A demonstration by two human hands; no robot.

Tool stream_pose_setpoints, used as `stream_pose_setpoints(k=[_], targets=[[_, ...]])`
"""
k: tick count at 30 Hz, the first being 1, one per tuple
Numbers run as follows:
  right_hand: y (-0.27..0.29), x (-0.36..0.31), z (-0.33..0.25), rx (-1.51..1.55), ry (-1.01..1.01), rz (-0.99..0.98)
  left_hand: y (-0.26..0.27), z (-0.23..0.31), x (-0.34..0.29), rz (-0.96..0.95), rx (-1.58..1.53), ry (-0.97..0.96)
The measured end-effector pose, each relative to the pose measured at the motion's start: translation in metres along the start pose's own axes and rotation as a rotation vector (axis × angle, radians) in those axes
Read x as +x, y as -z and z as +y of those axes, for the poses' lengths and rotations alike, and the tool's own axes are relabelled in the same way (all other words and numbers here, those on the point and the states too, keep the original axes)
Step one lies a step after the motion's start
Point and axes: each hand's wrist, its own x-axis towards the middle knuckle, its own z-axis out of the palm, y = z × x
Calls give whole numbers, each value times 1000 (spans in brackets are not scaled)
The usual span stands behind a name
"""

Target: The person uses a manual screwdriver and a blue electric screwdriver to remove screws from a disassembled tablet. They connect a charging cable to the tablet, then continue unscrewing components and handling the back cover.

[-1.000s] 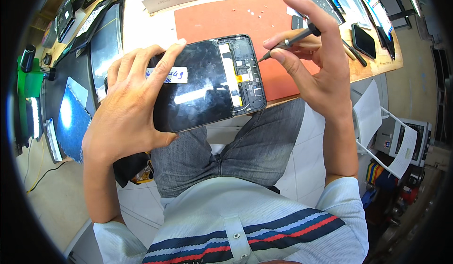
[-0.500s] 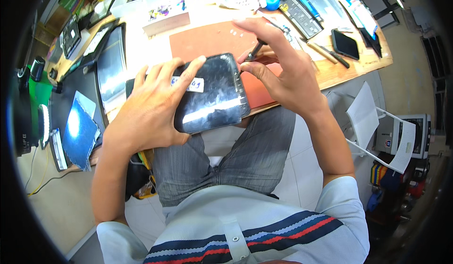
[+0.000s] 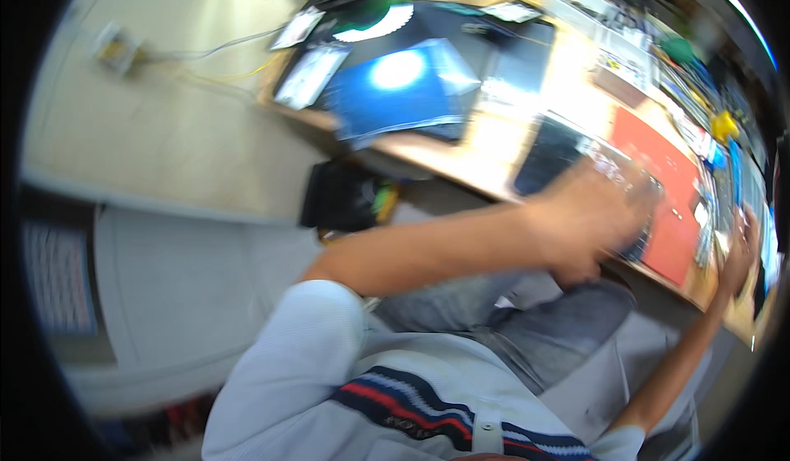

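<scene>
A dark, glossy tablet [image 3: 547,152] lies at the table's front edge, partly over an orange-red mat [image 3: 658,165]. My left hand [image 3: 597,206] is over the tablet and hides much of it; motion smears its fingers, so its grip is unclear. Far to the right, my right hand [image 3: 737,251] is at the table beside the tools past the mat. Its fingers point up and away, but blur hides whether anything is in them. The small dark screwdriver cannot be made out.
Left of the tablet, a blue sheet [image 3: 395,90] in clear film lies on a dark panel. A lamp with a bright white ring [image 3: 374,25] stands behind it. A parts box [image 3: 621,78] is at the back. A black bag [image 3: 341,197] sits below the table edge.
The view has swung left, so the table shows farther right and blurred. My right hand has moved away from the tablet's edge, toward the tools. My left hand stays at the tablet.
</scene>
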Motion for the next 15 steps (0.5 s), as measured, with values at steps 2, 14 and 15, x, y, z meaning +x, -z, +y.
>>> stream_pose_setpoints(k=[2,14,15], targets=[[7,-34,-14,88,-20,102,-11,38,-35,330,-162,-79],[-72,-268,-199,804,-318,-367,-10,-167,-421,1093,-292,1460],[-79,-276,-212,789,-350,-436,-5,-190,-439,1053,-152,1448]])
